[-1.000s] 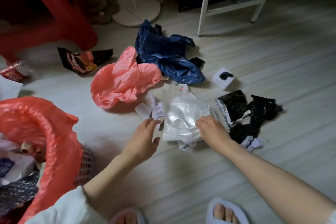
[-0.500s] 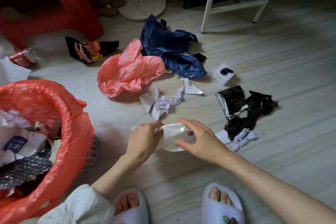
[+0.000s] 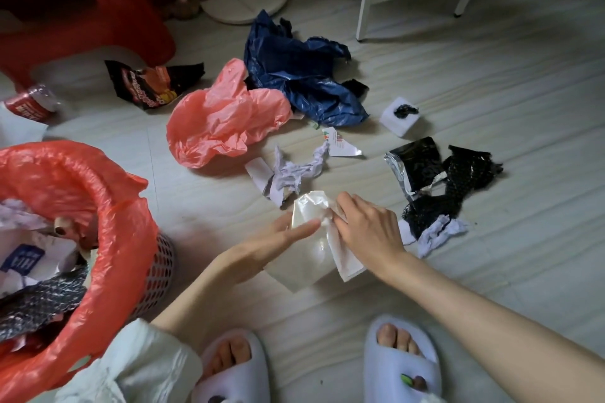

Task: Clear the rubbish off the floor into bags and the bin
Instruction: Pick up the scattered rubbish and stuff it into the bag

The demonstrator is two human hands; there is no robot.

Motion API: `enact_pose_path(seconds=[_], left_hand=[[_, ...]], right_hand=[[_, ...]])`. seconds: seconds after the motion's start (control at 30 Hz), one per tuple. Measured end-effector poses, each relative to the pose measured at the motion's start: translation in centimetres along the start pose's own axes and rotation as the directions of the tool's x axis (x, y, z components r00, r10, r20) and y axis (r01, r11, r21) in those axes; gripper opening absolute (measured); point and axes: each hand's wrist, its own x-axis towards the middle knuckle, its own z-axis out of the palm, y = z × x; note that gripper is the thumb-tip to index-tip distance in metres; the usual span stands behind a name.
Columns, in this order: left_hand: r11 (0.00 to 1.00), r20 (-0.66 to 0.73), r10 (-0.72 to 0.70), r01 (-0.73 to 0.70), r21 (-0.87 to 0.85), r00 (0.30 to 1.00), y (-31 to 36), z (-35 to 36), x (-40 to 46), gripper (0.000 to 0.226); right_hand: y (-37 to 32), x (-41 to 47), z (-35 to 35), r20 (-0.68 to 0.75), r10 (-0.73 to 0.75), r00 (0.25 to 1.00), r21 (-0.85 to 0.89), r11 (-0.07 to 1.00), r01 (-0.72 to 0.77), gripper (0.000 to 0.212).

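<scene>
Centre frame, just above the slippers, both hands work a clear plastic bag (image 3: pixel 314 249): the right hand (image 3: pixel 366 226) pinches its crumpled top edge, while the left hand (image 3: pixel 281 235) lies against it with straight fingers. The film looks thin, glossy and slippery, so I think it could slide free or tear. The bin (image 3: pixel 98 239), lower left, looks heaped already under its floppy red liner; more might spill. Crumpled tissue (image 3: pixel 294 170) lies just beyond.
</scene>
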Motion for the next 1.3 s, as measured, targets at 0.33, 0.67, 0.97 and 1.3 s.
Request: enact_pose_path(seconds=[0.33, 0.67, 0.97, 1.3], left_hand=[[0.829, -0.153, 0.036, -0.115, -0.548, 0.988, -0.1, -1.0, -0.5, 0.026], [0.954, -0.335, -0.065, -0.04, -0.296, 0.94, 0.9, -1.2, -1.0, 0.011], [0.832, -0.385, 0.494, -0.295, 0.47, 0.78, 3.5, -3.7, -5.8, 0.013], [0.391, -0.322, 0.865, -0.115, 0.913, 0.385, 5.7, -3.8, -15.3, 0.064]], right_hand=[[-1.6, -2.4, 0.5, 0.172, -0.197, 0.965, 0.385, 0.915, 0.118, 0.041], [-2.4, -1.8, -0.9, 0.294, -0.11, 0.95, 0.492, 0.869, -0.052, 0.031], [-5.2, 3.9, -4.6, 0.513, 0.054, 0.857, 0.452, 0.831, -0.323, 0.029], [-15.2, 8.6, -13.5, 0.679, 0.233, 0.696, 0.695, 0.101, -0.712, 0.017]])
